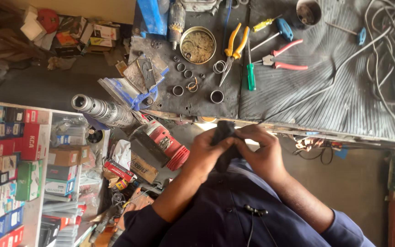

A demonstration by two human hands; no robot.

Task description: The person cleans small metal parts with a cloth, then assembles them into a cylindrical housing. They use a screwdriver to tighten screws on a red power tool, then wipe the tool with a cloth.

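Both hands meet just below the near edge of the surface (298, 105), closed together on a small dark part (225, 132): the left hand (205, 153) has its grip wrapped around the part's lower side, the right hand (262, 153) pinches it from the other side, fingers curled tight over the top. What kind of part it is cannot be told, as the fingers cover most of it. It is held in the air over the person's dark blue clothing, not resting on anything. Beyond the hands, on the surface, lie yellow-handled pliers (234, 45), a green-handled screwdriver (250, 73), red-handled pliers (282, 59), a blue-handled screwdriver (280, 31), a round tin (198, 45) of small bits and several loose metal rings (197, 82). A blue vise (133, 87) sits at the surface's left end, with a red-bodied motor part (168, 142) just beside the left wrist. Grey cables (389, 64) trail across the right side, well apart from the hands.
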